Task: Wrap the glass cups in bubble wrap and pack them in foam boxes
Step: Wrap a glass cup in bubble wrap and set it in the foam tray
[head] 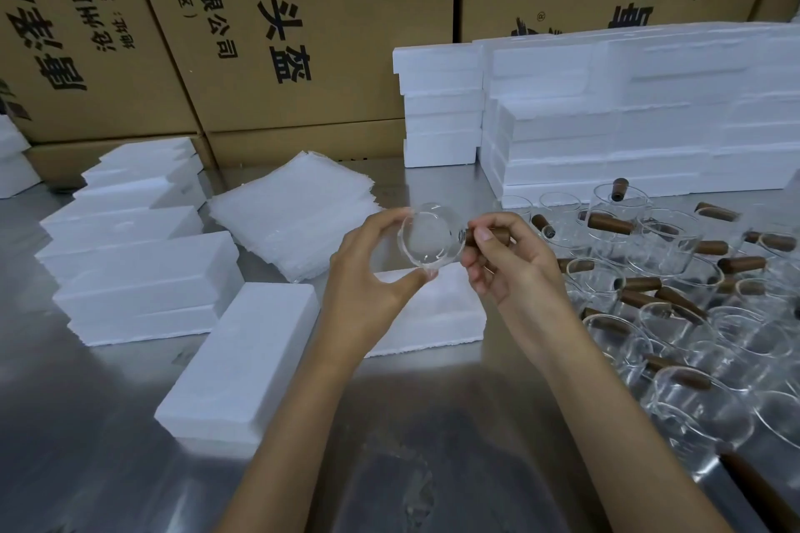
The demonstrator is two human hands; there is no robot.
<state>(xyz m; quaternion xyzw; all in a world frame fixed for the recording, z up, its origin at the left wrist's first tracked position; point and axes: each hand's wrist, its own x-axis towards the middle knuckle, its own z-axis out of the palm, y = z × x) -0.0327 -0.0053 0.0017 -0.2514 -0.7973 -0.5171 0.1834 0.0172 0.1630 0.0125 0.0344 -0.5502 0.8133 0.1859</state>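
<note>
Above the open white foam box [437, 307] on the steel table [130, 424], both hands hold one clear glass cup with a brown wooden handle [428, 239] (mouth toward the camera). The left hand [368, 286] pinches its rim; the right hand [506, 260] grips the handle. A stack of bubble wrap sheets [294, 212] lies behind-left of that box.

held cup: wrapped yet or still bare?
Bare. The glass cup is clear all round, left hand on its rim, right hand gripping its wooden handle; bubble wrap stack lies behind.
</note>
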